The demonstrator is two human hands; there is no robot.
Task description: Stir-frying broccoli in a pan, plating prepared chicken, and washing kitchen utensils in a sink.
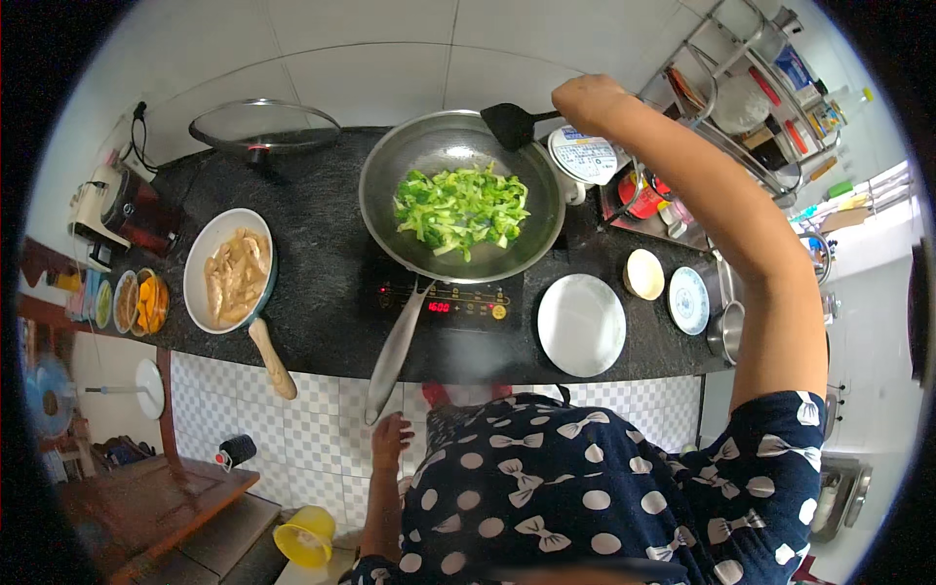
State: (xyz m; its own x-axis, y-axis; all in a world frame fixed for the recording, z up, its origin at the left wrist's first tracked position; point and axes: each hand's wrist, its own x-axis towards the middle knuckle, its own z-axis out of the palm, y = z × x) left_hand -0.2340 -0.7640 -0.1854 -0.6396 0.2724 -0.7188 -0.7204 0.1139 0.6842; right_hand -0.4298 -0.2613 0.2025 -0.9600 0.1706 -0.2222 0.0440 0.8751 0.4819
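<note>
Chopped green vegetables [464,208] lie in the middle of a large metal wok [380,227], which stands on a lit induction cooker [475,311]. My right hand [589,104] grips the handle of a black spatula [508,126], whose blade is at the wok's upper right rim, above the vegetables. My left hand [392,441] hangs near the end of the wok's long metal handle [395,351], its fingers partly curled and nothing seen in them. To the left, a pan [191,267] with a wooden handle holds pale meat strips [235,276].
A glass lid [267,128] rests at the back wall. On the right are a white plate [581,325], a small bowl [643,274], a patterned dish [688,300], a metal pot [727,333] and a wire rack [731,139]. Small bowls, one with orange pieces [150,301], stand at the left.
</note>
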